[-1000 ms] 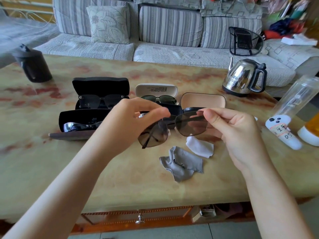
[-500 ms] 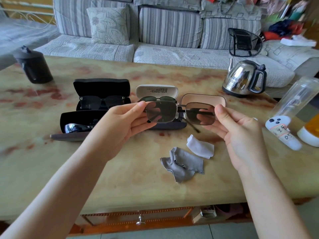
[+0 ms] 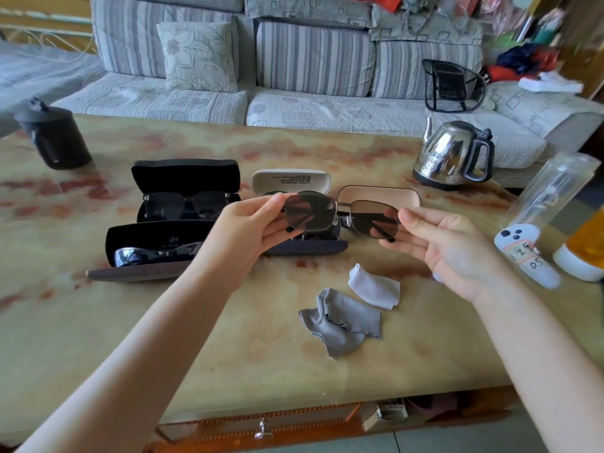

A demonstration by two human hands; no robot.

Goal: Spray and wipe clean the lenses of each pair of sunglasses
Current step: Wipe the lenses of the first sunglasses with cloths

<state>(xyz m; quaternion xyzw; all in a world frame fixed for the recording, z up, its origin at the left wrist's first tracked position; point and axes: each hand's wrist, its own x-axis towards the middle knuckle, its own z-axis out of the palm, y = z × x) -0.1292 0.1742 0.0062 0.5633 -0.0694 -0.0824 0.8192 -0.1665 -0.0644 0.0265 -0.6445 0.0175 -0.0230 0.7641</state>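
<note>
Both ends of sunglasses (image 3: 310, 212) pinched by left hand (image 3: 248, 230) and right hand (image 3: 447, 243), partly masking beige case (image 3: 379, 195) behind; grey cloth (image 3: 340, 325) below centre.

Steel kettle (image 3: 447, 158) back R on table (image 3: 98, 322), black jug (image 3: 54, 138) back L, striped sofa (image 3: 313, 60) behind w/ 1 floral cushion (image 3: 199, 57).

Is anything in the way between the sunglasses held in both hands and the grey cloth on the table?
Nothing visible is. The brown-lensed sunglasses are held above the marbled table; the crumpled grey cloth lies uncovered nearer the person, a folded white cloth beside it.
</note>
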